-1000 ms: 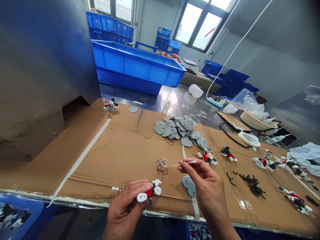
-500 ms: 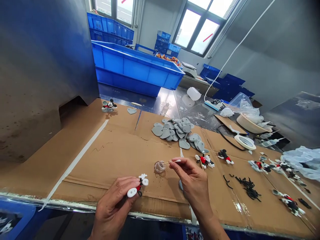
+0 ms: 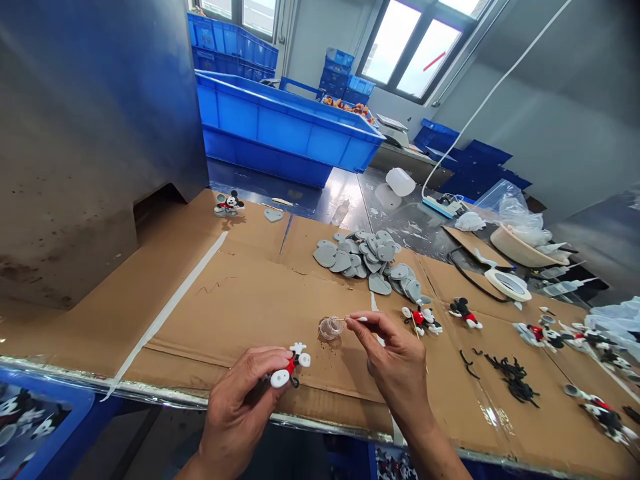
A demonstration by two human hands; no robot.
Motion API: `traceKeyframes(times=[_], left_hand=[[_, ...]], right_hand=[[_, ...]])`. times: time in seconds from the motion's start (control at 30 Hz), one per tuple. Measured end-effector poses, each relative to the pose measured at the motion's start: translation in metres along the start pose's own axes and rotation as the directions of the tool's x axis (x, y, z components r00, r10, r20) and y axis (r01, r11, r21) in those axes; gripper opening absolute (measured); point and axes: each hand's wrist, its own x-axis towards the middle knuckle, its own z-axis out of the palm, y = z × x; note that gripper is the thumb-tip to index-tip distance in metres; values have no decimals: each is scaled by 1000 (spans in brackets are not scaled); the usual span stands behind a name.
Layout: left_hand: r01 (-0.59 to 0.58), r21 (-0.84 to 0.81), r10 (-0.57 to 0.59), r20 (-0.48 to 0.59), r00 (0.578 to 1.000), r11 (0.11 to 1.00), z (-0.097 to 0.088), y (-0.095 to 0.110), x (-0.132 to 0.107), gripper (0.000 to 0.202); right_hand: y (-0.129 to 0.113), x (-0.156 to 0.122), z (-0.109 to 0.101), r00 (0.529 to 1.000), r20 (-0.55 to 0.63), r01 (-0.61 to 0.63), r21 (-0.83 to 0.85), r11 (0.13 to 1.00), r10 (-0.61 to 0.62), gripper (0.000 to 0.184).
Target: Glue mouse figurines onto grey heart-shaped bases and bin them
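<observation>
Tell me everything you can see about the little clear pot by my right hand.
The little clear pot is small, round and see-through, glass or plastic, open-topped. It stands upright on the brown cardboard, just left of the right hand, whose thin stick reaches its mouth. The toy figure in the left hand does not touch it. Contents unclear.
</observation>
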Motion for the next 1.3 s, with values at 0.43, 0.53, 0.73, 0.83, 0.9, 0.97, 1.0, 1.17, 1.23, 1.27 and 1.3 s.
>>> traceKeyframes(times=[0.43,0.53,0.73,0.83,0.9,0.97,1.0,1.17,1.23,1.27,1.3], left_hand=[[84,-69,-85,-19,996,994,1,3,0,27],[113,-69,-116,-39,993,991,1,3,-1,26],[169,-39,-172,-77,982,985,2,2,-4,22],[234,-29,-235,-69,970,972,3,0,-4,22],[268,-44,-270,-65,961,962,4,0,-3,20],[303,-82,-308,-59,950,949,6,1,-2,18],[320,-105,-326,-50,944,942,7,2,-1,16],[370,-164,-380,-28,925,914,12,8,4,12],[374,-156,-382,-20,924,914,12,9,5,12],[371,-152,-378,-16,926,916,13,9,6,12],[369,-149,-375,-16,927,917,13,8,6,12]], right_hand=[[0,1,2,993,3,-116,112,987,117,11],[0,3,3,983,15,-185,207,961,185,15],[8,11,6,947,16,-299,416,859,321,26],[11,13,4,927,13,-335,481,810,375,27],[11,14,3,917,13,-347,513,785,398,27],[10,14,2,911,12,-354,535,767,412,26],[10,14,2,909,12,-356,542,761,417,26],[7,14,2,901,5,-363,554,749,434,27],[6,15,2,899,0,-364,557,747,438,27],[6,15,2,898,-3,-364,557,747,440,27],[6,15,2,898,-5,-363,557,747,440,27]])
